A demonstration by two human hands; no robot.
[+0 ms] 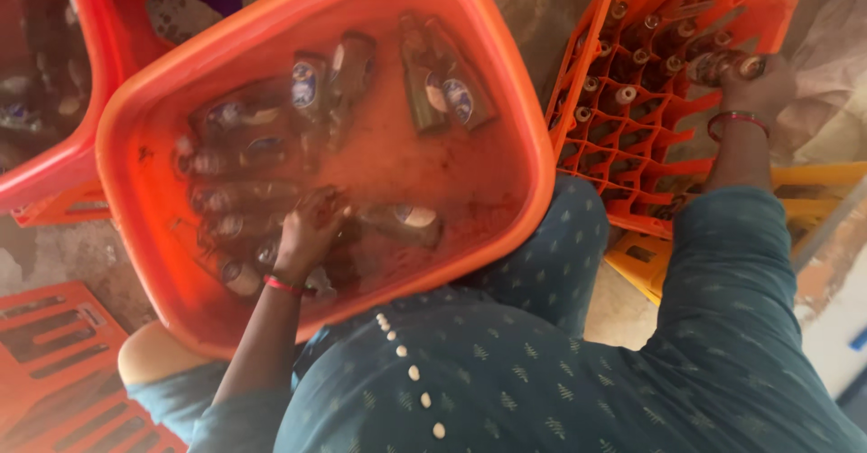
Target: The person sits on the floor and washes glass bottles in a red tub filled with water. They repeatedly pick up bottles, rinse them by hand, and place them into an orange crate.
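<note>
Left hand: the left hand (310,227) is down in the orange tub (126,159), near its near-left corner, fingers curled among the submerged bottles (237,202); whether it has closed on one I cannot tell through the water.
Right hand: the right hand (763,87) is wrapped around a brown bottle (722,66), held roughly level over the far-right corner of the orange crate (659,101).
Bottle in hand: glass, so stiff, breakable, probably fairly heavy for its size; judged wet and slippery. The hand has it at the lower body; a full wrap there looks safer than a pinch at the neck.
Tub contents: water, with brown labelled bottles lying on their sides, a stack along the left wall, two bottles (447,78) near the far edge, one bottle (402,223) near the middle of the near side.
Tub bottles, handling: labels look soaked; wet glass lying against glass could knock when one is pulled free.
Crate contents: divided cells; upright bottles fill the far rows, tops showing; near rows look empty.
Surroundings: a second orange tub (81,74) at the left, flat orange crates (54,363) on the floor, a yellow crate (813,191) beneath the orange one.
</note>
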